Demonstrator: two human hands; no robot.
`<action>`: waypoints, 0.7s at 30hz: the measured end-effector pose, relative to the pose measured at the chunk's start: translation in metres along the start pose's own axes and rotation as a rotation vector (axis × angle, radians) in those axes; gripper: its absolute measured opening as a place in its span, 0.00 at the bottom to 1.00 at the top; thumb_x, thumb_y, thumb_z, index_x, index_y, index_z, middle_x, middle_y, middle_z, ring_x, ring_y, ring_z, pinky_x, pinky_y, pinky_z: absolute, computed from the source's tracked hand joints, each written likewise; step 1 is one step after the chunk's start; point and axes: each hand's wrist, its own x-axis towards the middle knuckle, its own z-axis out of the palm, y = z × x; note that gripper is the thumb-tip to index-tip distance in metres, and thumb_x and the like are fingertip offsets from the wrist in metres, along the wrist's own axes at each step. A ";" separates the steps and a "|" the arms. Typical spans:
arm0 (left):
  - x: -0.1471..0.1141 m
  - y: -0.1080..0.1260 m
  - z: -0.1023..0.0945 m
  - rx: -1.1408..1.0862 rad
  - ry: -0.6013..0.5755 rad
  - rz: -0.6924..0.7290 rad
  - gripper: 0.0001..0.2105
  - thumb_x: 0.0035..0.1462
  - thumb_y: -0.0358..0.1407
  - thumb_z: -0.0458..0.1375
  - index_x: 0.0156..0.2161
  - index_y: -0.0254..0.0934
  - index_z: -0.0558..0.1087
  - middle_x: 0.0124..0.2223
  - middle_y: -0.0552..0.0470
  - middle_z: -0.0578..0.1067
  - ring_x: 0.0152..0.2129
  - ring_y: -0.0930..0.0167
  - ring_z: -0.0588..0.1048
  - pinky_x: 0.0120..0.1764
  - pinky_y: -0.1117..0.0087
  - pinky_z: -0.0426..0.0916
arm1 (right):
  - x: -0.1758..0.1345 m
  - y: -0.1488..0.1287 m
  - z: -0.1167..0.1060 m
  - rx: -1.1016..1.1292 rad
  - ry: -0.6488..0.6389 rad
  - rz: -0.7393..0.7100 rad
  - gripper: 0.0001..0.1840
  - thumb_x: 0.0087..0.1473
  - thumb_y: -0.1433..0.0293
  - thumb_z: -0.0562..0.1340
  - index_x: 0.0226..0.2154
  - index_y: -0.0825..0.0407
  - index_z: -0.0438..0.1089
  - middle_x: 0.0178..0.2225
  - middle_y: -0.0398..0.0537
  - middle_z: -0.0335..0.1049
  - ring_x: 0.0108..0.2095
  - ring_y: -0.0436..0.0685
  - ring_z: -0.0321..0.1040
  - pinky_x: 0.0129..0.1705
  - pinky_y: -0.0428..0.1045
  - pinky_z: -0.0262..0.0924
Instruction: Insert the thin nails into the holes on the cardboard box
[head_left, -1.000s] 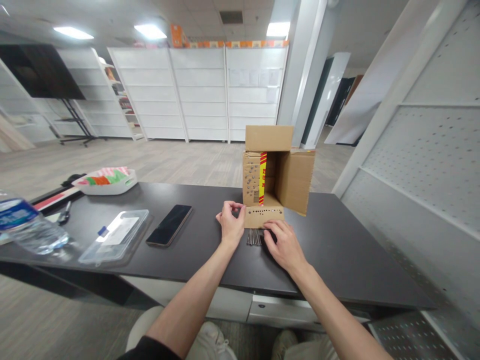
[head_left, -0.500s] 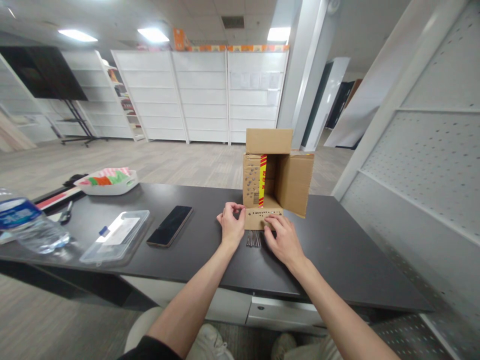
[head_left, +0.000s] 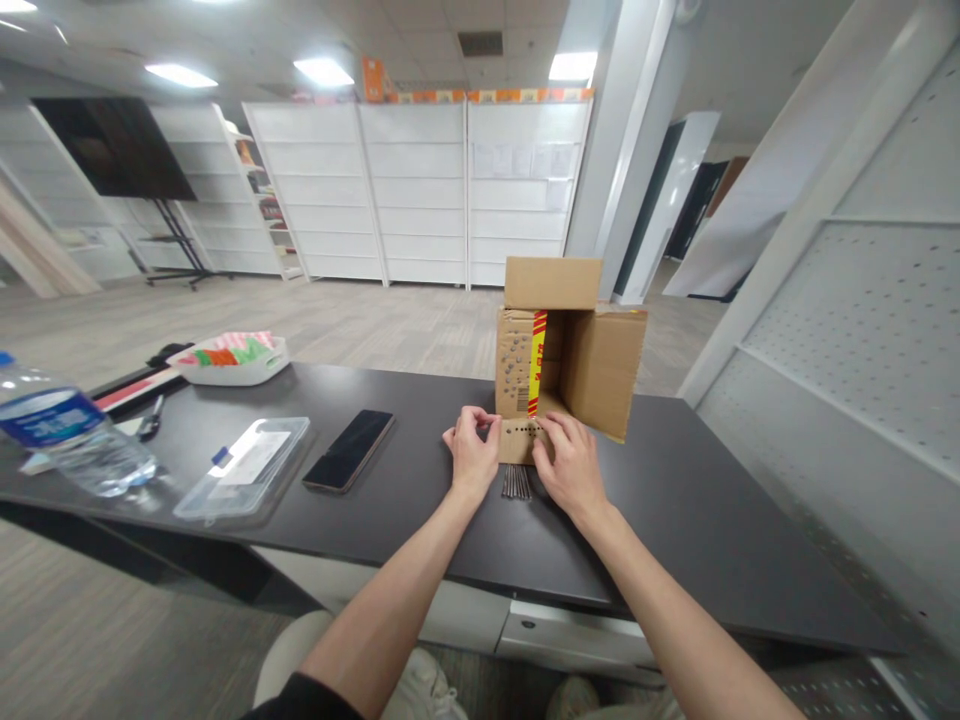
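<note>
An open cardboard box [head_left: 517,365] stands on the dark desk, its mouth facing me. Its lower flap [head_left: 514,446] hangs toward me and has a row of small dark holes. My left hand [head_left: 475,455] pinches the flap's left edge between thumb and fingers. Over the right part of that flap lies my right hand [head_left: 574,465], fingers bent and spread, thumb apart from the index finger; its fingertips touch or nearly touch the cardboard. Several thin metal nails or screws [head_left: 516,482] lie side by side just below the flap, between my hands.
Left of my hands are a phone [head_left: 349,450], a clear plastic case [head_left: 244,470], a water bottle [head_left: 82,430] and a white tray [head_left: 240,374] with coloured pieces. A perforated panel [head_left: 862,330] rises at the right. The box's side flap [head_left: 611,370] sticks out rightward.
My right hand's fingers have shifted up and left over the flap, covering more of the holes. My left hand keeps its pinch. The whole view has swung slightly left.
</note>
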 end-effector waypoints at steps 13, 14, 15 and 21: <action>0.001 -0.002 0.001 0.031 0.009 0.006 0.06 0.56 0.38 0.54 0.35 0.40 0.63 0.35 0.56 0.75 0.33 0.72 0.72 0.46 0.64 0.55 | 0.000 0.009 0.012 -0.065 0.014 0.016 0.22 0.55 0.71 0.54 0.53 0.53 0.62 0.53 0.55 0.64 0.56 0.61 0.56 0.55 0.58 0.49; 0.001 -0.002 0.001 0.028 0.009 0.004 0.06 0.56 0.39 0.54 0.35 0.40 0.62 0.35 0.56 0.75 0.33 0.72 0.72 0.47 0.64 0.55 | -0.001 0.009 0.012 -0.068 0.017 0.021 0.22 0.55 0.71 0.54 0.53 0.53 0.62 0.53 0.55 0.64 0.55 0.61 0.56 0.55 0.58 0.49; 0.001 -0.002 0.001 0.023 0.008 0.002 0.06 0.56 0.39 0.54 0.35 0.40 0.62 0.35 0.56 0.75 0.33 0.72 0.72 0.47 0.63 0.55 | -0.001 0.009 0.013 -0.071 0.022 0.026 0.22 0.55 0.71 0.54 0.53 0.54 0.63 0.53 0.55 0.65 0.55 0.62 0.57 0.55 0.58 0.49; 0.000 0.001 0.000 0.012 -0.009 -0.012 0.06 0.57 0.39 0.54 0.35 0.40 0.62 0.35 0.55 0.76 0.34 0.70 0.72 0.47 0.62 0.54 | -0.002 0.008 0.013 -0.097 0.033 0.044 0.20 0.55 0.70 0.54 0.51 0.54 0.65 0.52 0.56 0.65 0.55 0.63 0.57 0.54 0.59 0.50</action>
